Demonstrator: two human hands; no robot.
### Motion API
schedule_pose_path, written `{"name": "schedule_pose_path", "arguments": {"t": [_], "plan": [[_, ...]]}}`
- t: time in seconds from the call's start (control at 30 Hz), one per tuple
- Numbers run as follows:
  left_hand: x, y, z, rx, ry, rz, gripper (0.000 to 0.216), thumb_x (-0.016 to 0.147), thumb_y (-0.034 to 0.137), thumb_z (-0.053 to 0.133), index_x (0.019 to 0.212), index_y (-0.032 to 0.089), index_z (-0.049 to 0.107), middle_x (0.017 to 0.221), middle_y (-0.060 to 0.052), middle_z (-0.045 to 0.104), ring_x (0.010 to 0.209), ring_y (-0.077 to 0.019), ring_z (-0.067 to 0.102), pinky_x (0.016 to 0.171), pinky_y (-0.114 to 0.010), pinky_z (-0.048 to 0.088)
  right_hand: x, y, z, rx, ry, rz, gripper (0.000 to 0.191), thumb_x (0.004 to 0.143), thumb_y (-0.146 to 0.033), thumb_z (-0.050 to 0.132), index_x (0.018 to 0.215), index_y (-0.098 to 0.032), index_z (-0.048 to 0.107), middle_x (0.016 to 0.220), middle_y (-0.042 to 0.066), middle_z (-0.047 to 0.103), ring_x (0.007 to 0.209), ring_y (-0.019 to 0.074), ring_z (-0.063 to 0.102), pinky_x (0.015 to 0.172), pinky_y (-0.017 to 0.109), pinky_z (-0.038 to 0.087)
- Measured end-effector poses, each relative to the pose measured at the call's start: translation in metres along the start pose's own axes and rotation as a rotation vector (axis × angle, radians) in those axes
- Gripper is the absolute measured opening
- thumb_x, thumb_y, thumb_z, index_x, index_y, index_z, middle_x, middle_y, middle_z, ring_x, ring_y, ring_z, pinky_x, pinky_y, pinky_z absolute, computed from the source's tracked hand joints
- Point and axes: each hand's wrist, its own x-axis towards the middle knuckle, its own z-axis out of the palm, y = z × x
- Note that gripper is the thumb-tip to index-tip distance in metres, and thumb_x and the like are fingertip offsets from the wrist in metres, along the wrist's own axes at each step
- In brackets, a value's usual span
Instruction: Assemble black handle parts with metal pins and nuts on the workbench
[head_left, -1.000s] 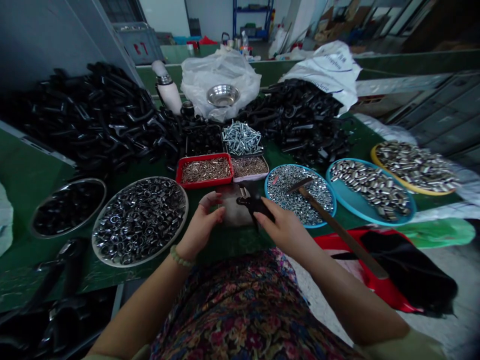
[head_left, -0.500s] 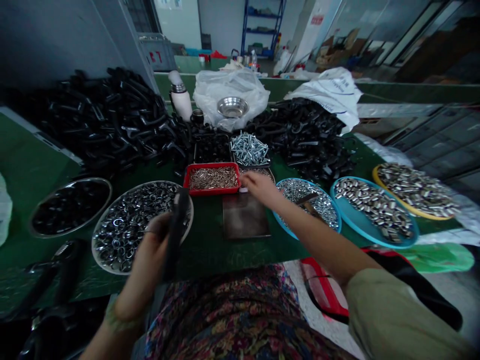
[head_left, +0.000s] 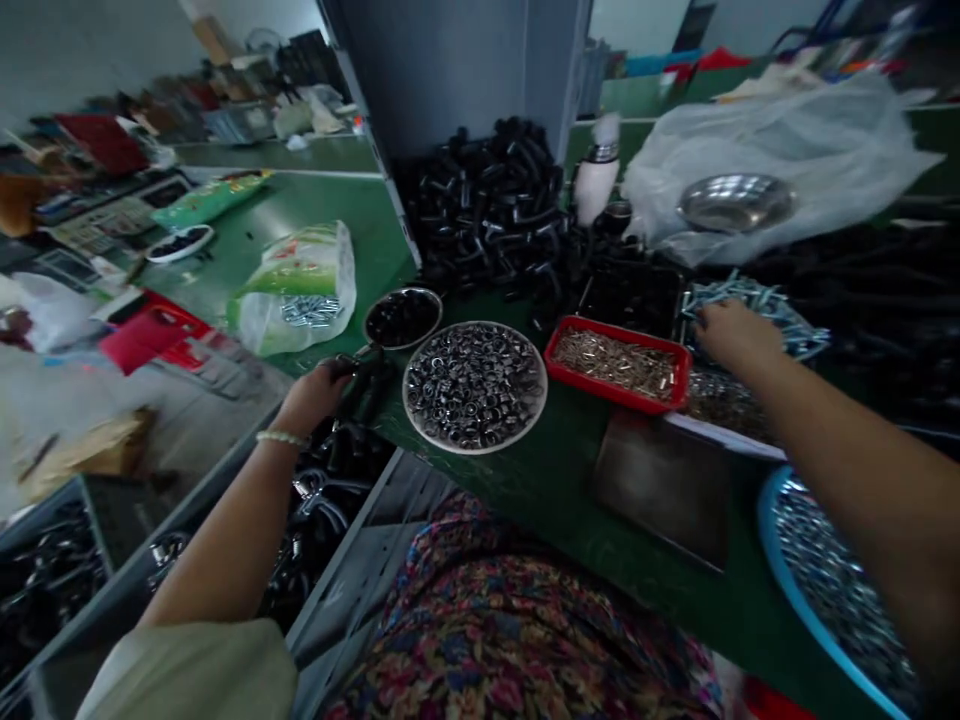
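My left hand (head_left: 319, 392) is at the left edge of the table, its fingers closed around a dark, tube-like black part (head_left: 369, 385). More black parts with chrome ends (head_left: 326, 490) lie in a crate just below that hand. At the right, my right hand (head_left: 739, 335) reaches down over a tray of long silver bolts (head_left: 799, 325), fingers bent together at the tray's left side. Its fingertips are blurred, so what they pinch cannot be made out. A red tray of small pins (head_left: 682, 388) stands beside the bolts.
A round tray of metal rings (head_left: 476, 447) sits mid-table, with a bowl of black pieces (head_left: 439, 300) behind it. A dark flat plate (head_left: 660, 490) lies before me. A blue-rimmed basin (head_left: 795, 590) is at the right. Black parts (head_left: 487, 215) are heaped behind, near a flask (head_left: 596, 185).
The view has swung left. My left hand has carried the black part from in front of me to the table's left edge. My right hand has moved from beside the red tray to the bolts.
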Motion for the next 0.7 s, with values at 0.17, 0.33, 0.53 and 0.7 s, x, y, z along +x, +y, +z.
{"name": "schedule_pose_path", "arguments": {"t": [0.17,0.33,0.53,0.7], "plan": [[0.004,-0.006,0.016,0.151,-0.078,0.018,0.036,0.087,0.037,0.048,0.112,0.013,0.058,0.105,-0.014,0.07,0.098,-0.0262,0.065,0.085,-0.034,0.046,0.009,0.009,0.007,0.025,0.026,0.012,0.027,0.081,-0.023,0.057,0.059,-0.022,0.041,0.105,0.023,0.062,0.115,0.0469,0.055,0.081,0.057,0.04],[0.003,-0.015,0.024,0.32,-0.196,0.008,0.037,0.092,0.035,0.038,0.114,0.012,0.057,0.103,-0.017,0.069,0.099,-0.0288,0.066,0.083,-0.036,0.048,-0.013,0.004,-0.013,0.118,0.117,0.135,0.022,0.083,-0.027,0.059,0.067,-0.023,0.044,0.083,0.018,0.065,0.094,0.0336,0.064,0.076,0.049,0.041],[0.008,0.079,-0.001,0.396,0.295,0.223,0.052,0.088,0.05,0.046,0.127,0.016,0.052,0.116,-0.017,0.066,0.107,-0.0356,0.061,0.087,-0.045,0.049,-0.097,-0.021,-0.043,0.29,0.237,0.159,0.014,0.079,-0.031,0.063,0.085,-0.021,0.058,0.077,0.005,0.065,0.07,0.0189,0.061,0.064,0.031,0.043],[0.051,0.286,0.043,0.018,-0.014,0.786,0.031,0.092,0.031,0.045,0.115,0.018,0.063,0.116,-0.006,0.068,0.106,-0.0174,0.062,0.095,-0.024,0.044,-0.18,-0.077,-0.034,0.608,0.235,0.149,0.014,0.078,-0.032,0.063,0.085,-0.02,0.066,0.078,0.003,0.067,0.072,0.0191,0.061,0.066,0.03,0.047]]}}
